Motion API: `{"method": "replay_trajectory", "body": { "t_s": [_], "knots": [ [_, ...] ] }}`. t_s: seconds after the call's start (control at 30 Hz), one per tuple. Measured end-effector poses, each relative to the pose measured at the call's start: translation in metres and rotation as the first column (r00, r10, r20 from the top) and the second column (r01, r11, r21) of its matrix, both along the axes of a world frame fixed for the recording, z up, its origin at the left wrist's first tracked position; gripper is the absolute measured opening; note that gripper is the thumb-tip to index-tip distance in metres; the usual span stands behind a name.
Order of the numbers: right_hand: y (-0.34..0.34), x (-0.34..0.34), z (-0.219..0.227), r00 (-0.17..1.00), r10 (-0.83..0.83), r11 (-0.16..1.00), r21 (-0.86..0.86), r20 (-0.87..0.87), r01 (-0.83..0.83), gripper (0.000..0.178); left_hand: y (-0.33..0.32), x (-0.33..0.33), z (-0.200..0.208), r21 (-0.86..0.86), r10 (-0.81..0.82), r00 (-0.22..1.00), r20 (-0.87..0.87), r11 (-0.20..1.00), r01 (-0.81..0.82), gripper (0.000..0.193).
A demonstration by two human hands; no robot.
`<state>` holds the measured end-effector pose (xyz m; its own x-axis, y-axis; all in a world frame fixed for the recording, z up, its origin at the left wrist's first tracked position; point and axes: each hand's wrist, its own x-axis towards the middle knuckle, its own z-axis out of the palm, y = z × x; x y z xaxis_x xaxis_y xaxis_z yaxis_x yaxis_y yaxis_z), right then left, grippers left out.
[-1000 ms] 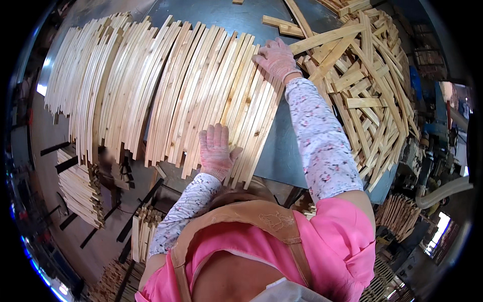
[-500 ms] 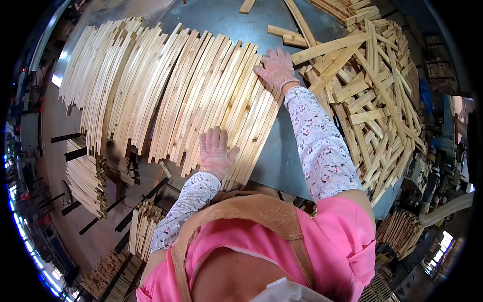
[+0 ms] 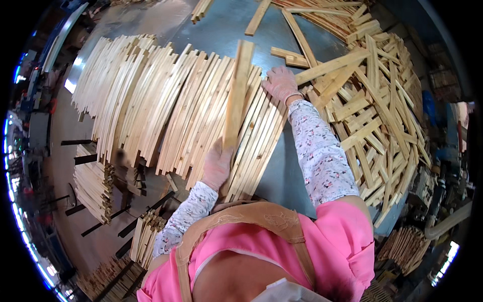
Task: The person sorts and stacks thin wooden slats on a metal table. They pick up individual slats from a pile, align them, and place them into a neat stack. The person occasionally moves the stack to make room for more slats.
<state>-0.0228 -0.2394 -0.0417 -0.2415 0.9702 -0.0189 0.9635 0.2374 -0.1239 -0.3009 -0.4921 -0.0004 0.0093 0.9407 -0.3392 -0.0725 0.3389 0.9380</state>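
My left hand, in a pale pink work glove, is closed around the near part of a wooden strip. That strip is raised off the row and stands at an angle above it, its far end higher. Under it lies a long row of pale wooden strips, packed side by side on the metal table. At the far right end of the row is my gloved right hand, its fingers bent and pressed at the strips' far ends. Its fingertips are partly hidden.
A jumbled heap of wooden pieces covers the table's right side. Several loose pieces, one a short board, lie at the far side. Stacked strips rest on dark bars at the left. A pale hose runs at the right.
My left hand, flat on the row before, has taken hold of a strip and lifted it. The fingers of my right hand, spread before, have curled in at the strips' far ends.
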Motion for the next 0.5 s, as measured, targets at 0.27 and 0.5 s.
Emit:
{"method": "replay_trajectory", "body": {
  "t_s": [0.27,0.5],
  "knots": [
    [-0.006,-0.021,0.005,1.0,0.024,0.999,-0.031,-0.009,-0.025,0.044,0.041,-0.048,0.012,-0.128,0.017,0.989,0.145,0.992,0.002,0.048],
    [-0.068,-0.036,0.028,0.676,-0.344,0.935,-0.174,-0.651,0.308,0.053,0.048,-0.099,-0.029,-0.201,0.119,0.993,0.028,0.973,-0.111,0.053]
  ]
}}
